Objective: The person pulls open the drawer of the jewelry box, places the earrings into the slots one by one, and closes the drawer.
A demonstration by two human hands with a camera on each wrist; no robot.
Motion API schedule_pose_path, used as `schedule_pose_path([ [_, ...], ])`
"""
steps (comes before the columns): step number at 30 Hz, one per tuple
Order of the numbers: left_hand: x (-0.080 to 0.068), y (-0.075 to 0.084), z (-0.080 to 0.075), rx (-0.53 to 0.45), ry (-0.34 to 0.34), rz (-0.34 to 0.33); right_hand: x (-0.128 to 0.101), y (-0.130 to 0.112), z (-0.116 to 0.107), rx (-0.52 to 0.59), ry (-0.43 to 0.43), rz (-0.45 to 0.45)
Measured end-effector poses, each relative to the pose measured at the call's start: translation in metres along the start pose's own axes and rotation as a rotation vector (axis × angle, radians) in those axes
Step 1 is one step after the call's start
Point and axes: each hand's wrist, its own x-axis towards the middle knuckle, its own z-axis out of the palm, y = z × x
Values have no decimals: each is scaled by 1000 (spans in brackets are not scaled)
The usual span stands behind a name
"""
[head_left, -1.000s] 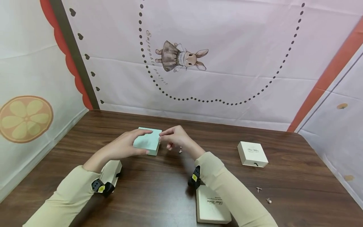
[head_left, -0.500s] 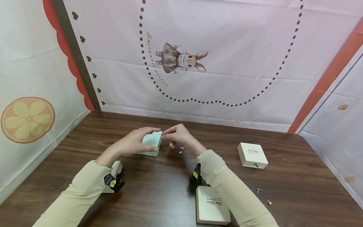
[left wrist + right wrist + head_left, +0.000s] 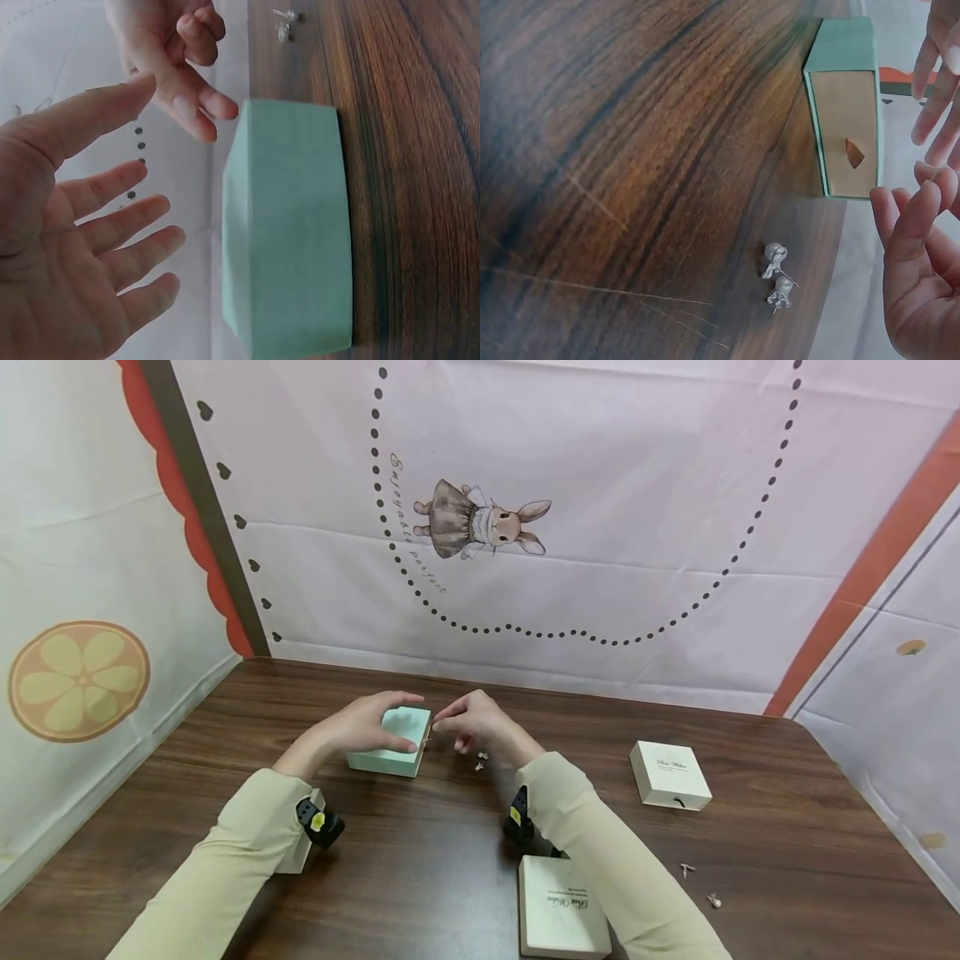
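A mint green drawer box [image 3: 390, 743] lies flat on the brown table [image 3: 420, 868]. My left hand [image 3: 367, 722] hovers over its top with straight, spread fingers [image 3: 127, 225]; a gap shows between palm and box [image 3: 292, 232]. My right hand [image 3: 465, 720] is at the box's right end, fingers loose and holding nothing. The right wrist view shows the tan drawer front [image 3: 847, 135] with its small pull tab [image 3: 853, 152] free, my right fingers [image 3: 915, 225] just beside it. Two small silver earrings [image 3: 776, 276] lie on the table by the right hand.
A white lidded box [image 3: 670, 774] sits at the right. Another white box [image 3: 562, 914] lies under my right forearm, a third [image 3: 296, 860] under my left sleeve. Two more small earrings [image 3: 697, 885] lie near the front right. Patterned cloth walls close in the table's back and sides.
The mint box was tilted up in my left hand's grip; it now lies flat and the left hand has loosened. The right hand stayed at the box's right end.
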Motion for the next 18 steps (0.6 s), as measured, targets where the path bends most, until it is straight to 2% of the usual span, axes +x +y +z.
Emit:
schedule_pose_path([
  [7, 8, -12, 0, -30, -56, -105, 8, 3, 5, -98, 1, 10],
  [18, 17, -13, 1, -7, -137, -158, 18, 10, 11, -139, -54, 46],
])
